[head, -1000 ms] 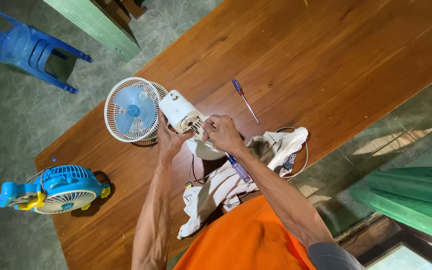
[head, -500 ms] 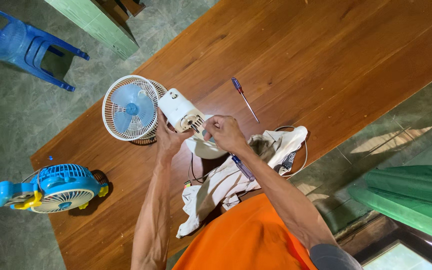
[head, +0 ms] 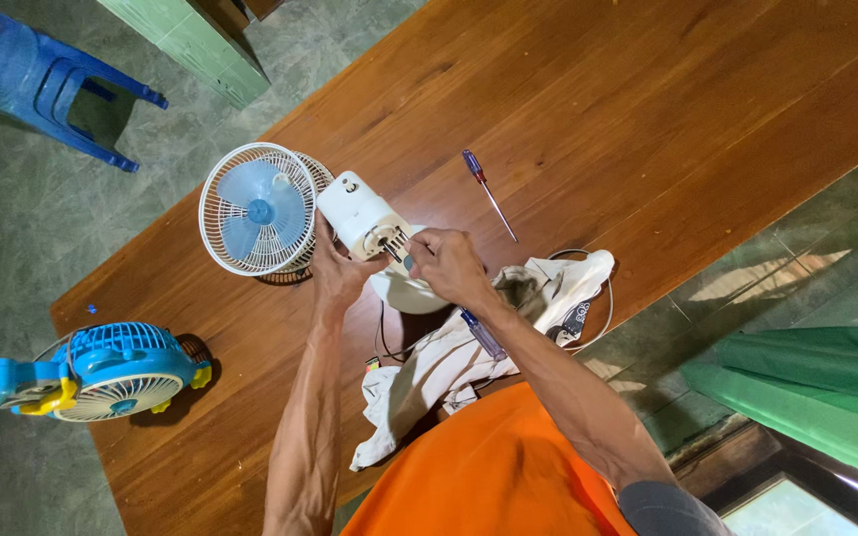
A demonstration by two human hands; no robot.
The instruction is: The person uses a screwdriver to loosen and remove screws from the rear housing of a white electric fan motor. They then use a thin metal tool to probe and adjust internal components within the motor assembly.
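1. Biggest thing first: the long brown wooden plank table (head: 647, 119) runs corner to corner across the view, over a green-grey floor, and everything sits on its near-left half.
2. Far left, off the table, stands a blue plastic chair (head: 42, 79); at the near-left table edge lies a blue and yellow small fan (head: 101, 372), well apart from the hands.
3. Now the main piece: a white desk fan with a round wire grille and pale blue blades (head: 258, 208). Its white plastic motor housing (head: 359, 213) points right, toward the hands, long axis running from the grille on the left to the open rear end on the right.
4. A crumpled off-white cloth (head: 449, 367) lies near the person, a thin cable looping around its right side.
5. The left hand (head: 338, 270) cups the housing from below, fingers wrapped around it, holding it off the table.
6. The right hand (head: 449, 266) is just right of the housing's open end, fingers pinched shut on a blue-handled screwdriver (head: 482, 333); its handle trails back along the forearm, tip toward the housing. Whether the tip is seated, I cannot tell.
7. So the housing lies left of the right hand's grip, tool and housing nearly in line, right hand nearer the open end.
8. Smallest: a second blue-handled screwdriver with a thin shaft (head: 489, 194) lies loose on the far side, untouched.
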